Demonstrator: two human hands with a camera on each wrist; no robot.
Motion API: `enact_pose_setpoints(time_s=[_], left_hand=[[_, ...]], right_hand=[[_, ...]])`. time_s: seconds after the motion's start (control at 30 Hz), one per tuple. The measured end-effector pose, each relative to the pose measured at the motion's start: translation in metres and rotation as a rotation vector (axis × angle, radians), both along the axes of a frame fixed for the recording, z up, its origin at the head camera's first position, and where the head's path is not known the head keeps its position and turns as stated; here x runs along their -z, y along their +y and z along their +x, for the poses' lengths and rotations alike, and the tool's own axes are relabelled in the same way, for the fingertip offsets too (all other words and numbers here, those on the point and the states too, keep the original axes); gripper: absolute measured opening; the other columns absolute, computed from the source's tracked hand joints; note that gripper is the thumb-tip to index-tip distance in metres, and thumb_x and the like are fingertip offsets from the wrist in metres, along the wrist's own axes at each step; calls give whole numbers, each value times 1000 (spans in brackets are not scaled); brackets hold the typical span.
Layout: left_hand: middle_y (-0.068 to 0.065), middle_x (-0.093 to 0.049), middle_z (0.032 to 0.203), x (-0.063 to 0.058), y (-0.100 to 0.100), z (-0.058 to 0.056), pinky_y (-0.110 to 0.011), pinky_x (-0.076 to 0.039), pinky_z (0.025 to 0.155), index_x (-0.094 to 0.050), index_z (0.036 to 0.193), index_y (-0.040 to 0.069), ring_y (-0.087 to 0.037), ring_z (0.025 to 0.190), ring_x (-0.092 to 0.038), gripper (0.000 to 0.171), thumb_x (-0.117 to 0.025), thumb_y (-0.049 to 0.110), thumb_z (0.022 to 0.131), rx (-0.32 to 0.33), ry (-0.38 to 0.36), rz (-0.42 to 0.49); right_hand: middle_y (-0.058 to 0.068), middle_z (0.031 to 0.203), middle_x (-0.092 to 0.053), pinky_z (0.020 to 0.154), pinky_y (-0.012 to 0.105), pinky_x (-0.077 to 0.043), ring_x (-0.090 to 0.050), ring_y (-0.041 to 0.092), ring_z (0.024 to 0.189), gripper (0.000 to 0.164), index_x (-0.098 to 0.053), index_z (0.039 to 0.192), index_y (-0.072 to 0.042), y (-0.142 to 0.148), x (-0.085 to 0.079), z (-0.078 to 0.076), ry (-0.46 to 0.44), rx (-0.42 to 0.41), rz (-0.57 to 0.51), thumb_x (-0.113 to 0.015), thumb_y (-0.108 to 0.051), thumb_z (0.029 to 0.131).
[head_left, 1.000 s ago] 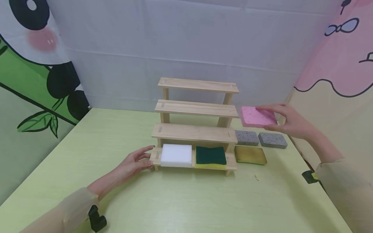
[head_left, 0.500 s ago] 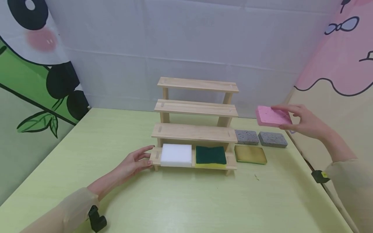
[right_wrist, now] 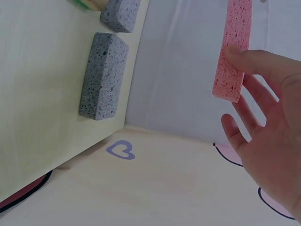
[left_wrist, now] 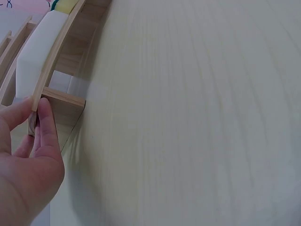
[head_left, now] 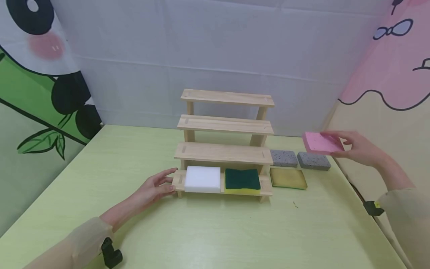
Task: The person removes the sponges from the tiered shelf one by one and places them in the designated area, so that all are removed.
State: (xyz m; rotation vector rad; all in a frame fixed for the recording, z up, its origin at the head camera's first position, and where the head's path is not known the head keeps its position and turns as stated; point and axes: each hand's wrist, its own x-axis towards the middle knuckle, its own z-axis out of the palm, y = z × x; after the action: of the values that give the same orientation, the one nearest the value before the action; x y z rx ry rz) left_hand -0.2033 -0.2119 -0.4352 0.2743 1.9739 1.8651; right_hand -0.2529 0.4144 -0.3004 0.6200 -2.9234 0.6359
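A pink sponge (head_left: 322, 143) is held in the air by my right hand (head_left: 359, 149), thumb on one edge and fingers on the opposite one. The right wrist view shows the thumb pressed on the pitted side of the sponge (right_wrist: 231, 56). My left hand (head_left: 152, 190) pinches the left end of the lowest board of a wooden tiered shelf (head_left: 223, 152); the left wrist view shows thumb and fingers (left_wrist: 45, 123) on either side of that board. On this lowest tier lie a white sponge (head_left: 203, 179) and a green-and-yellow scouring sponge (head_left: 242, 181), side by side.
Two grey pumice-like blocks (head_left: 314, 161) lie right of the shelf, below the pink sponge. In front of them rests a yellow sponge with a green underside (head_left: 288, 178). A white cloth wall (head_left: 221, 45) stands behind the table, with printed cloth at both sides.
My right hand has carried the pink sponge to the right, away from the shelf, and then slightly lower. The left hand keeps its place on the shelf.
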Motion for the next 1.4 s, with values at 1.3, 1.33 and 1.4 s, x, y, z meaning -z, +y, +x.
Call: enact_pose_setpoints(time_s=[1.3, 1.33, 1.4], left_hand=[[-16, -51, 136, 0, 0, 1, -22, -55, 94, -22, 158, 11, -6, 107, -64, 75, -64, 13, 96, -9, -10, -9], [-16, -51, 136, 0, 0, 0, -22, -55, 94, -22, 158, 11, -6, 107, -64, 75, -64, 13, 96, -10, -10, -9], [-13, -53, 134, 0, 0, 0, -22, -55, 94, -22, 158, 11, -6, 107, -64, 75, -64, 13, 96, -10, -10, -8]], right_hand=[[39, 148, -35, 96, 78, -33, -35, 60, 131, 69, -48, 142, -1, 36, 86, 6, -282, 28, 24, -76, -10, 80], [38, 148, -36, 96, 78, -33, -35, 60, 130, 68, -49, 142, -1, 35, 87, 6, -281, 27, 27, -77, -11, 80], [38, 147, -37, 96, 78, -33, -35, 61, 130, 67, -50, 141, -2, 35, 89, 7, -281, 24, 29, -77, -12, 80]])
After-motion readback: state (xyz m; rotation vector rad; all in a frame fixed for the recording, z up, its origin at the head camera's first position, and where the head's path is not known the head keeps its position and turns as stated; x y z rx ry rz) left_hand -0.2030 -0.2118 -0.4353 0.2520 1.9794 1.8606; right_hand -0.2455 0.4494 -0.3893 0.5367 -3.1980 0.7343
